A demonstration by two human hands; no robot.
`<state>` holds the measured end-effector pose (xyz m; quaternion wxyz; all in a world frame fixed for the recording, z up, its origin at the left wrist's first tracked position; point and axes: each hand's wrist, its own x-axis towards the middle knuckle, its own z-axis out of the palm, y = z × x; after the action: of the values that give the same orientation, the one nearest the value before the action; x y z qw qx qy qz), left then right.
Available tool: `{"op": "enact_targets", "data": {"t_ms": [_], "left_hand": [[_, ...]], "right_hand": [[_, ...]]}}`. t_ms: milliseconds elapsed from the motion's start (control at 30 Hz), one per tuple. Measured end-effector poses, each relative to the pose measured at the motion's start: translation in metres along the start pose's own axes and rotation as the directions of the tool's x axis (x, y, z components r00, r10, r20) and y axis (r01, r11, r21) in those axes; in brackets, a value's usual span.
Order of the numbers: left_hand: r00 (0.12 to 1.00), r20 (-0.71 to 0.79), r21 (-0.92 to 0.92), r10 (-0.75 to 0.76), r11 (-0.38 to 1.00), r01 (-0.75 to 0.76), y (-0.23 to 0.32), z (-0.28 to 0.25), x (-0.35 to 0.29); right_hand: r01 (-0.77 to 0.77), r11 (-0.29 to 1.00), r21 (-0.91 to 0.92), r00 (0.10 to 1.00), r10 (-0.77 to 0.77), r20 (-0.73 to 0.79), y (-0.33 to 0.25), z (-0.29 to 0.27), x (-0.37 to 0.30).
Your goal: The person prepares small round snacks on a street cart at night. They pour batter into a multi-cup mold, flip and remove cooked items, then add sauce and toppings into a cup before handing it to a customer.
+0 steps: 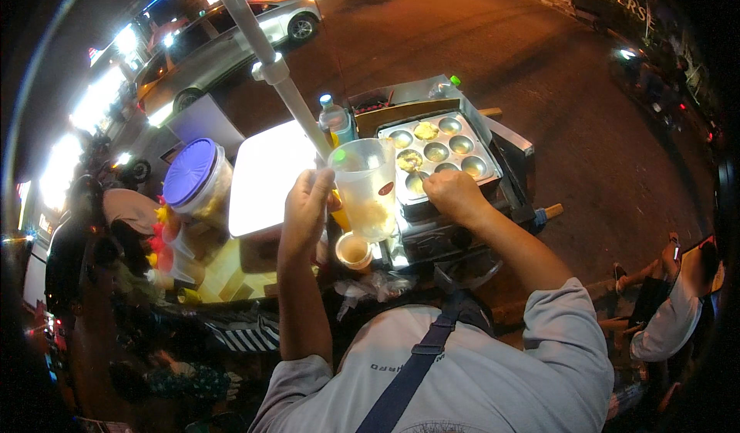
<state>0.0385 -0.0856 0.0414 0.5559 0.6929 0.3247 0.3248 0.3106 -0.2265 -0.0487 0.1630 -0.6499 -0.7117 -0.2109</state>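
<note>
The pan (443,138) sits on the cart in front of you, a little to your right, with round hollows in rows. Yellowish food lies in two of them: the middle one of the far row and the left one of the row in front of it. Your right hand (456,196) is over the pan's near edge, its fingers folded closed around a thin tool (421,174); most of the tool is hidden, but its end is at the left side of the pan. Your left hand (310,196) holds the cloudy plastic jug (361,175) from its left side, the fingers partly bent; you cannot tell how far they wrap around it. The jug stands nearly upright just left of the pan, with something pale low inside. A small cup (354,251) is just below the jug's base in your view. Beyond the jug is a bottle (336,119) with a blue cap. To your left are a white board (270,179) and a tub (202,179) with a purple lid.
</note>
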Motion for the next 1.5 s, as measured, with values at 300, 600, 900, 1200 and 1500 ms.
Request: {"op": "enact_targets", "data": {"t_ms": [300, 600, 900, 1200, 1500], "left_hand": [[1.000, -0.027, 0.024, 0.003, 1.000, -0.002, 0.001, 0.001, -0.001], [1.000, 0.015, 0.031, 0.016, 0.999, -0.016, 0.000, -0.001, 0.002], [1.000, -0.008, -0.004, 0.007, 1.000, -0.007, -0.004, 0.001, 0.006], [1.000, 0.015, 0.047, -0.027, 0.999, 0.026, 0.000, 0.003, 0.005], [1.000, 0.011, 0.052, -0.018, 0.999, 0.018, 0.000, 0.004, 0.005]], "right_hand": [[-0.007, 1.000, -0.002, 1.000, 0.007, 0.016, 0.002, 0.002, -0.001], [0.047, 0.997, -0.059, 0.997, -0.043, 0.061, 0.017, -0.003, 0.002], [0.095, 0.995, -0.029, 0.995, -0.094, 0.038, 0.030, -0.003, 0.000], [0.095, 0.995, -0.030, 0.994, -0.094, 0.050, 0.026, -0.003, -0.004], [0.094, 0.995, -0.028, 0.994, -0.092, 0.065, 0.026, -0.002, -0.005]]}}
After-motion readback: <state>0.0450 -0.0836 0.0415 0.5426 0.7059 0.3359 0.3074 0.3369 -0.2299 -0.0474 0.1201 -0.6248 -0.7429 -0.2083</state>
